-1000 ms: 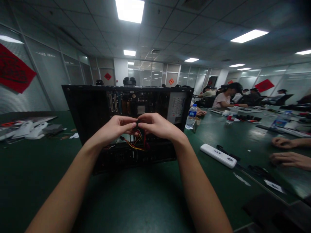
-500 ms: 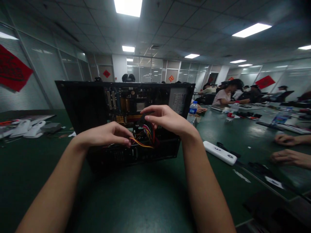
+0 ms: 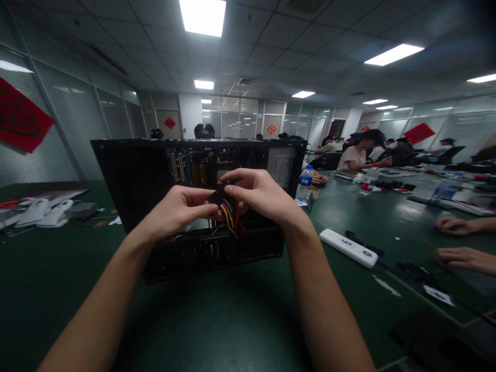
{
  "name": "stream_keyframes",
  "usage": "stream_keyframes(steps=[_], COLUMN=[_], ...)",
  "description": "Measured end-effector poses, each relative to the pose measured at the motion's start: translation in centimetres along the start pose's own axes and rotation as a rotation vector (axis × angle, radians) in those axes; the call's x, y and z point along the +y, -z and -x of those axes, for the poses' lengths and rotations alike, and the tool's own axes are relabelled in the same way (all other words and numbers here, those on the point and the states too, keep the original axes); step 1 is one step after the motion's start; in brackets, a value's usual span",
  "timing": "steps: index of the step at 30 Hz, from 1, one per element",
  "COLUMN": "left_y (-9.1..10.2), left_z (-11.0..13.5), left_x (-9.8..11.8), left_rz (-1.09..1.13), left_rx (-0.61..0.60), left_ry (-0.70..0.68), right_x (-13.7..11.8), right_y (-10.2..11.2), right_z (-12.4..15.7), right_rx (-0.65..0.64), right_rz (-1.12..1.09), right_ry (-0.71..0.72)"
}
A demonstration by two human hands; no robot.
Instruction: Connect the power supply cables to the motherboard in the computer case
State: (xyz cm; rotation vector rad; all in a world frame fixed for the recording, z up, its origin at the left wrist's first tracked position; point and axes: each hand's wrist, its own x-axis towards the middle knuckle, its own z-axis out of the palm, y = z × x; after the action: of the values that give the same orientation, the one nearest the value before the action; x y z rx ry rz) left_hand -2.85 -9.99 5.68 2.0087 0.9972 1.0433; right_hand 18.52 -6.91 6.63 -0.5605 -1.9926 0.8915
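An open black computer case (image 3: 135,175) lies on a dark green table (image 3: 232,315), its circuit board facing me. My left hand (image 3: 182,209) and my right hand (image 3: 261,194) meet in front of the case's middle. Both pinch a bundle of red, yellow and black wires (image 3: 229,217) with a dark connector (image 3: 220,195) at its top. My left fingers grip the wires from the left, while my right thumb and forefinger close on the connector from above. The wires run down into the case.
A white remote-like bar (image 3: 347,248) and black cables (image 3: 411,269) lie to the right. A water bottle (image 3: 305,184) stands behind the case. Another person's hands (image 3: 461,243) rest at the right edge. White parts (image 3: 42,212) lie at far left. Seated people work further back.
My left hand rose from low on the wires back up to meet my right hand at the connector. The bundle is gathered tighter and more upright than half a second ago.
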Motion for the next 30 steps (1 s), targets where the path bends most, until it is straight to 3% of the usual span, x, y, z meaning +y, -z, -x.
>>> stream_keyframes(steps=[4,9,16,22,25,30], left_y=[-1.0,-2.6,-2.7,-2.1,-2.0,-1.7], left_z=[-0.5,-0.9,-0.6,-1.0,-1.2,-1.5], left_x=[-0.7,-1.4,-2.2,-3.0,-3.3,-3.8], left_rz=[0.042,-0.058,-0.265,-0.306,-0.294,-0.481], left_rx=[0.151,0.358,0.580,0.609,0.534,0.401], left_ry=[-0.139,-0.314,-0.501,-0.551,-0.551,-0.473], right_x=[0.4,0.9,0.8,1.1,2.0,3.6], right_y=[-0.1,-0.4,-0.8,0.0,-0.2,-1.4], right_z=[-0.3,-0.6,-0.6,0.1,0.0,-0.1], right_rx=[0.104,0.197,0.216,0.069,0.110,0.164], right_rz=[0.023,0.043,0.122,0.357,0.601,1.053], right_ry=[0.046,0.090,0.204,0.281,0.345,0.166])
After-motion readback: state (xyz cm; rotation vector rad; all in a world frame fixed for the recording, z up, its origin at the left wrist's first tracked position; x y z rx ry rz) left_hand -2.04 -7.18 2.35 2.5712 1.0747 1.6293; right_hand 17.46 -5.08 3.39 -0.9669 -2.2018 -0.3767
